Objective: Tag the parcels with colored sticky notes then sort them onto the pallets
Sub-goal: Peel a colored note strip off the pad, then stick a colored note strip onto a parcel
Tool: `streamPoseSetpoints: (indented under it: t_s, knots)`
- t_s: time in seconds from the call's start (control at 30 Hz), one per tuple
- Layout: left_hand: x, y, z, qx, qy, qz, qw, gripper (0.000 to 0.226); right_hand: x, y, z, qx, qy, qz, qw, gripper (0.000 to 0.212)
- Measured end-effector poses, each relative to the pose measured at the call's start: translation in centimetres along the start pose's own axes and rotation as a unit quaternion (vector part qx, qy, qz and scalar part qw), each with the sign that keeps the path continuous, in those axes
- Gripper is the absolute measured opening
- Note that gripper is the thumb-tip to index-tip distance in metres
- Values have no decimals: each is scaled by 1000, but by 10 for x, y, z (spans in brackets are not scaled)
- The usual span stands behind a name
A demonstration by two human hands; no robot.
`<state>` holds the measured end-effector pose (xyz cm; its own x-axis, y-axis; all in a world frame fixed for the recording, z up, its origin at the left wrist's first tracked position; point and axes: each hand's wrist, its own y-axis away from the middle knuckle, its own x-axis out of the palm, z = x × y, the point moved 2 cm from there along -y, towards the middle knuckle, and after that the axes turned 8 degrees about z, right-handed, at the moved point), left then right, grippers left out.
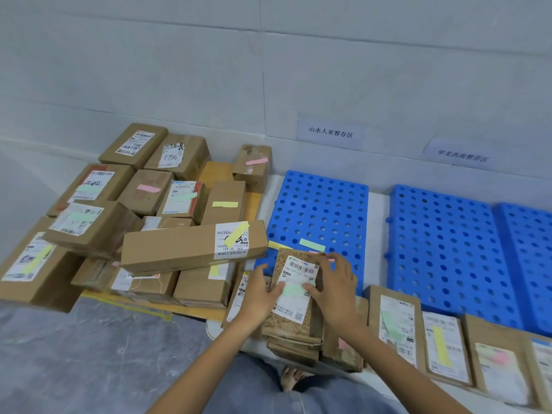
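- Down at floor level, against a pale wall, three blue perforated pallets lie flat: one stands alone at the centre (319, 204), and two more (442, 249) sit side by side at the right.
- Two paper signs (330, 132) with printed characters hang on the wall above them.
- On the centre pallet lie a loose yellow sticky note (279, 245) and a loose green sticky note (312, 245). A pink edge shows just beside the green one, partly hidden by a hand.
- More than a dozen cardboard boxes form a heap (149, 222) left of the pallets. Most carry a pink, green or yellow strip, and a long box (194, 248) lies across the top with a yellow one.
- Four flat parcels (445, 345) lie in a row at the front right, with green, yellow and pink tags on their labels.
- The patterned parcel (286, 321) is brown with printed doodles and a white barcode label. It tops a small stack (295, 348) just in front of the centre pallet.
- A green note (294, 289) lies across its label.
- The left hand (260, 291) lies flat with straight fingers pressing the note's left end.
- The right hand (336, 285) presses the note's other end with its thumb, and its fingers bend over the parcel's far right corner.
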<state>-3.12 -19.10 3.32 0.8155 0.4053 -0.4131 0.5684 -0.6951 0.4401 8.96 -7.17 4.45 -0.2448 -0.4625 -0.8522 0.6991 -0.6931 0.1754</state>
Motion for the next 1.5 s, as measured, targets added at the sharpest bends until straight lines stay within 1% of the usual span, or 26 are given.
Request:
streamPoseSetpoints:
  t_s: [0.03, 0.07, 0.1, 0.13, 0.17, 0.27, 0.33, 0.47, 0.57, 0.67, 0.77, 0.83, 0.9, 0.97, 1.1, 1.17, 1.2, 1.27, 1.33, 1.43, 1.5]
  knots:
    - [2, 1, 1, -15, 30, 32, 999, 52, 0, 1, -3, 34, -67, 11, 997, 59]
    - [5, 3, 1, -18, 58, 60, 996, 46, 0, 3, -3, 54, -163, 29, 985, 62]
    - [9, 5, -1, -14, 77, 79, 994, 39, 2, 3, -2, 65, -258, 50, 963, 60]
    - [12, 8, -4, -7, 90, 82, 993, 37, 5, 4, 1, 70, -326, 69, 940, 58]
    - [15, 9, -8, 2, 99, 74, 992, 34, 6, 4, 4, 80, -357, 75, 928, 60]
    - [11, 10, -29, 47, 111, 43, 992, 29, -6, -1, 13, 91, -387, 47, 916, 65]
    - [2, 10, -50, 84, 105, 35, 990, 35, -27, -8, 21, 76, -396, 29, 915, 67]
    - [-18, 11, -101, 152, 80, 5, 985, 45, -77, -21, 41, 12, -391, -16, 920, 67]
    - [-38, -1, -129, 175, 74, -23, 982, 43, -104, -39, 58, -16, -401, -49, 915, 65]
    - [-66, -16, -145, 184, 30, -60, 981, 45, -119, -61, 81, -39, -419, -67, 905, 62]
    - [-97, -30, -151, 206, 68, -54, 975, 37, -122, -83, 109, -57, -427, -59, 900, 60]
    - [-122, -40, -148, 206, 90, -35, 974, 37, -120, -101, 131, -59, -444, -50, 893, 59]
    - [-152, -54, -143, 200, 94, -24, 975, 40, -114, -122, 155, -61, -466, -35, 882, 57]
    - [-187, -70, -136, 198, 79, -26, 977, 37, -106, -147, 181, -68, -471, -19, 879, 57]
    - [-257, -114, -123, 200, 68, -48, 976, 32, -87, -211, 234, -93, -439, 44, 892, 62]
    - [-290, -146, -118, 184, 66, -60, 979, 29, -74, -247, 259, -104, -402, 69, 907, 62]
    - [-305, -163, -115, 174, 67, -72, 980, 27, -67, -264, 270, -108, -379, 67, 917, 62]
    - [-330, -200, -108, 161, 68, -108, 979, 23, -47, -296, 286, -101, -348, 51, 930, 64]
    - [-346, -237, -100, 153, 73, -129, 977, 23, -24, -324, 293, -60, -355, 44, 932, 60]
    - [-356, -287, -87, 121, 61, -117, 984, 20, 6, -364, 296, 7, -353, 52, 934, 54]
    - [-360, -314, -77, 95, 30, -92, 991, 19, 18, -388, 297, 48, -324, 64, 943, 49]
